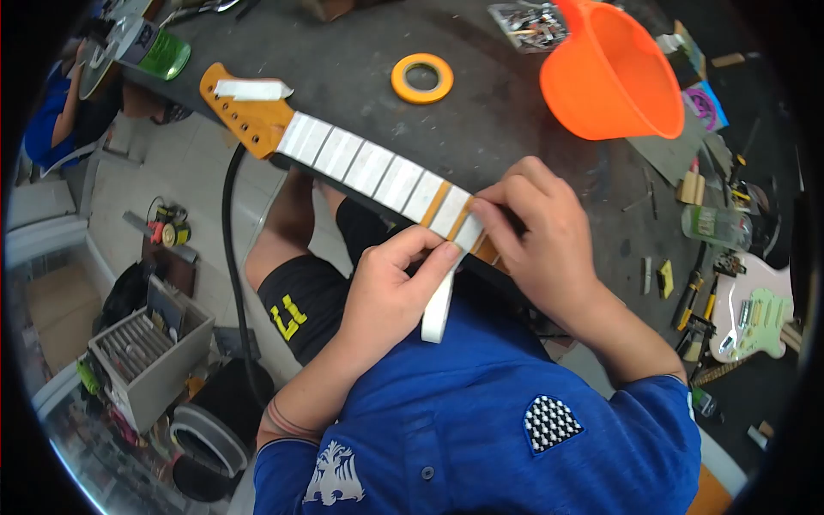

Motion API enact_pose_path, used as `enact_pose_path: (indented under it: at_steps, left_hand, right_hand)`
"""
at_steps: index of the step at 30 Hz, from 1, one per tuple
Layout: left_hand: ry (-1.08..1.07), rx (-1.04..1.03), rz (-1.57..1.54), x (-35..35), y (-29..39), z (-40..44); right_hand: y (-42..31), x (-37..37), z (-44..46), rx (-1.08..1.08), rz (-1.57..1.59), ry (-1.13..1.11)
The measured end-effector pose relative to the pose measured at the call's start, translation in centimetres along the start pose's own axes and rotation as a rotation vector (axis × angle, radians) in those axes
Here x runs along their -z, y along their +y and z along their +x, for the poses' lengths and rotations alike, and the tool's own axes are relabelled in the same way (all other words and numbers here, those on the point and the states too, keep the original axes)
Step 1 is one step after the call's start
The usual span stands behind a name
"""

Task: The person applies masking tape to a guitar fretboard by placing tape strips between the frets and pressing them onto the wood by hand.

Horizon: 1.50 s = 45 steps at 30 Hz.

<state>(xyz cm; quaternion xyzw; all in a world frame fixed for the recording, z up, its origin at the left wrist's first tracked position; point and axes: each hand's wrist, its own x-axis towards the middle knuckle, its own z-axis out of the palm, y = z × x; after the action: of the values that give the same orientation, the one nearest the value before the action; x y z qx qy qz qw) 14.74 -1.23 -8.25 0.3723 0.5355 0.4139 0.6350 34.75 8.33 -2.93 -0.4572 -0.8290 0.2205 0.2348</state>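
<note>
A guitar neck (341,161) slants across the table edge in front of me, its amber headstock (249,116) at the upper left. White tape covers most of its fretboard between the frets, with narrow bare wood showing near my hands. My left hand (395,279) is closed in a pinch on white masking tape (437,316), whose loose part hangs below the neck. Beside it, my right hand (545,236) has thumb and fingers together at the tape over the fretboard; its fingertips partly hide what they grip. Another white tape piece (251,89) lies on the headstock.
A yellow tape roll (421,79) and an orange scoop (611,73) stand on the dark table (360,51). A pale guitar body (754,309) and several tools lie at the right. A black hose (233,249) hangs left. Another person's blue sleeve (50,116) shows upper left.
</note>
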Motion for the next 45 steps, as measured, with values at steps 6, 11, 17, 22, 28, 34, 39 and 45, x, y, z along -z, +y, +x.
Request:
enact_pose_path:
  at_steps: [6,11,17,22,28,34,39,45]
  left_hand:
    - [0.011,-0.053,-0.114,-0.6,-0.2,0.2]
    - [-0.008,-0.101,-0.078,-0.3,-0.6,0.4]
    - [-0.009,-0.117,-0.086,-0.2,-1.2,0.5]
    - [-0.039,-0.132,-0.072,0.0,-1.5,0.5]
    - [-0.093,-0.110,-0.082,0.5,-0.9,0.6]
    - [-0.103,-0.156,-0.102,0.6,-1.5,0.6]
    - [-0.139,-0.099,-0.086,1.1,-1.5,0.4]
    - [-0.114,-0.109,-0.132,0.7,-1.4,0.3]
  right_hand:
    - [-0.6,-0.7,-1.4,-0.147,0.036,0.014]
    - [-1.4,0.5,-2.0,-0.174,0.017,-0.125]
    - [-1.4,0.1,-1.9,-0.172,-0.069,-0.151]
    - [-1.4,-0.7,-2.5,-0.128,-0.058,-0.019]
    - [-0.9,-0.3,-3.9,0.274,-0.172,0.040]
    - [0.0,0.8,-3.9,0.461,-0.149,-0.116]
    - [-2.2,1.1,-4.2,0.080,-0.141,-0.125]
    - [0.2,0.3,-4.3,0.199,-0.147,-0.113]
